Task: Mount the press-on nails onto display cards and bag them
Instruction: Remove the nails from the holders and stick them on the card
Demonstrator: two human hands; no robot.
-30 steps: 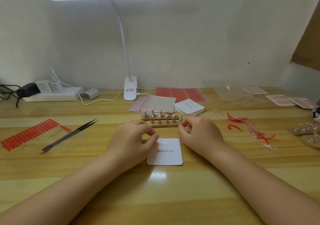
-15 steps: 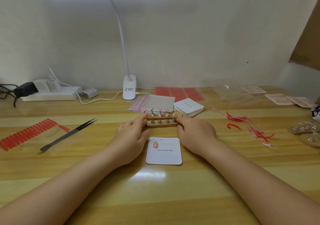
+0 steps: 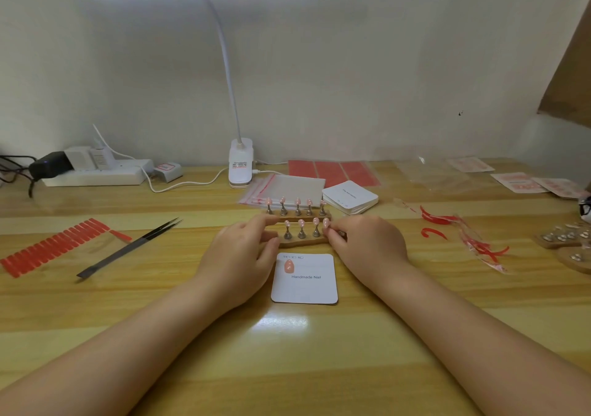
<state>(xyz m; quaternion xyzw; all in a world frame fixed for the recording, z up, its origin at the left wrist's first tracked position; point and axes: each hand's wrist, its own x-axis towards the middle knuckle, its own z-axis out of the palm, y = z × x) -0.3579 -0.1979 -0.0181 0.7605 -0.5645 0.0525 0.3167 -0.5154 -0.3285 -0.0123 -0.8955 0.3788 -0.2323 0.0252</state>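
— While both hands sit at the wooden stand [image 3: 302, 241], what do the left hand's [image 3: 243, 252] fingers do?
— They reach to the stand's left end, loosely bent, thumb under the near edge and forefinger along the top. Whether they grip the wood or only touch it, I cannot tell.
— And the right hand [image 3: 367, 246]?
— Its fingers are curled at the stand's right end, tips pinched together around the rightmost peg of the near row, just under a pink nail [image 3: 326, 222].
— Where are the other nails?
— On the stand, upright on metal pegs: a near row [image 3: 300, 223] and a far row [image 3: 295, 203] on a second strip just behind. One more pink nail [image 3: 288, 267] is stuck on the white display card [image 3: 305, 284] lying flat just in front of the stand, at the card's upper left, above the words "Handmade Nail".
— What else lies around the stand?
— Behind it, a pile of clear bags [image 3: 281, 188] with red seals and a stack of white cards [image 3: 350, 198], and beyond those a clip lamp [image 3: 240, 164]. Well to the stand's left, black tweezers [image 3: 131, 247] and a red strip of tabs [image 3: 54, 246]. To its right, peeled red scraps [image 3: 463, 233] on the table [image 3: 319, 351].
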